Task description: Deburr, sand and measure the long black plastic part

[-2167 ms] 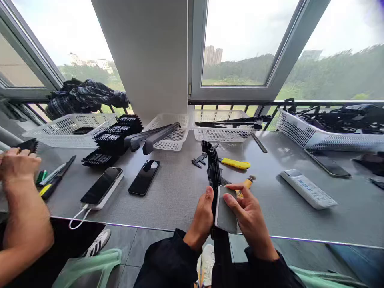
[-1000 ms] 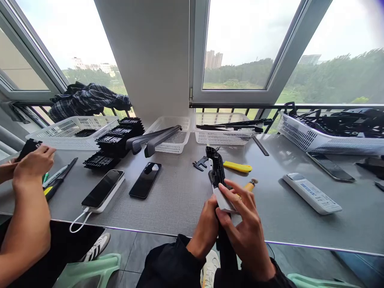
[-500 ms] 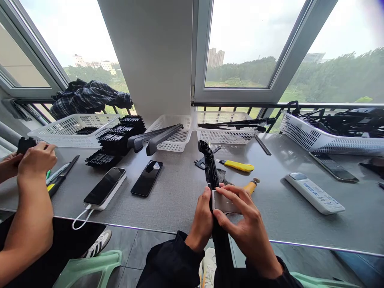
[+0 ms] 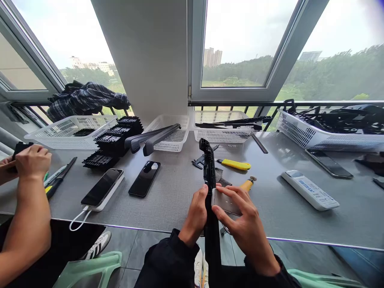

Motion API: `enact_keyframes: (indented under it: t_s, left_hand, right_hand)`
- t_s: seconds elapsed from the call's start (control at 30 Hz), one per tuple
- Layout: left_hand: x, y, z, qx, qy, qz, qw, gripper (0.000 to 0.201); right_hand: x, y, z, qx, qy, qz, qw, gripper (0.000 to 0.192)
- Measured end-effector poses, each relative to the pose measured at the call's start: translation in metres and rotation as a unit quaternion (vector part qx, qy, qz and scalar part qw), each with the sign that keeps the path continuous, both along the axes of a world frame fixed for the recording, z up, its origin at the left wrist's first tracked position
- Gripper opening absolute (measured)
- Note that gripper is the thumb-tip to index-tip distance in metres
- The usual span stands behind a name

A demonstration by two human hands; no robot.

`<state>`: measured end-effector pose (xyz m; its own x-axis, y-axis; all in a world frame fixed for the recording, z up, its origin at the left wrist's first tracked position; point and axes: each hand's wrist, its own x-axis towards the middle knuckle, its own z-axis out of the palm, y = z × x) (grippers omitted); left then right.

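My left hand (image 4: 195, 216) is closed round a long black plastic bar (image 4: 212, 236), held upright in front of me with its ribbed, hooked end pointing away over the table. Between the fingers and thumb of my right hand (image 4: 247, 224) is a flat grey metal plate (image 4: 227, 204), whose left edge lies against the bar's right side. What kind of tool the plate is, I cannot tell. Just beyond my hands lie a dark mesh cloth (image 4: 221, 176), a yellow-handled tool (image 4: 247, 184), a yellow utility knife (image 4: 236, 164) and a caliper-like tool (image 4: 198, 161).
White baskets (image 4: 168, 146) line the back, two grey bars (image 4: 162, 139) resting on one. Stacked black parts (image 4: 112, 138), phones (image 4: 145, 179) and a white device (image 4: 310, 190) lie on the table (image 4: 171, 208). At left, a co-worker's hands (image 4: 33, 160) hold a black part.
The bar's near end has swung slightly left, and my right hand with the plate has shifted a little toward me. The whole view has drifted slightly. The co-worker's hands have moved a little left.
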<state>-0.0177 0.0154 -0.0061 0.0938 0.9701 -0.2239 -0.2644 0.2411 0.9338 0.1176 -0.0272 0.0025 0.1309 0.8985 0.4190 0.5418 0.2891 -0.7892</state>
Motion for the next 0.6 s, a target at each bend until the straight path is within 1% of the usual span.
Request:
enact_keyframes:
  t_s: [0.07, 0.13, 0.2, 0.3, 0.5, 0.6]
  left_hand:
    - [-0.002, 0.003, 0.0, 0.011, -0.012, -0.003, 1.0, 0.059]
    - [-0.004, 0.006, 0.0, 0.004, -0.009, 0.012, 1.0, 0.066]
    - [-0.006, 0.008, 0.0, -0.007, -0.007, 0.023, 1.0, 0.068]
    - [-0.005, 0.009, -0.001, -0.006, -0.023, 0.02, 1.0, 0.067]
    - [-0.001, 0.007, -0.003, -0.001, -0.07, 0.01, 0.997, 0.069]
    - [-0.002, 0.007, -0.003, -0.004, -0.084, 0.008, 0.996, 0.07]
  right_hand:
    - [-0.001, -0.002, 0.002, -0.025, 0.001, 0.048, 0.999, 0.034]
    - [-0.001, -0.003, 0.005, -0.05, 0.002, 0.097, 0.994, 0.035]
    - [0.0, -0.004, 0.007, -0.069, 0.008, 0.123, 0.99, 0.036]
    - [-0.001, -0.005, 0.008, -0.076, 0.018, 0.126, 0.989, 0.035]
    - [-0.012, -0.007, 0.009, -0.046, 0.0, 0.096, 0.994, 0.038]
    - [-0.009, -0.005, 0.007, -0.056, 0.002, 0.098, 0.994, 0.037]
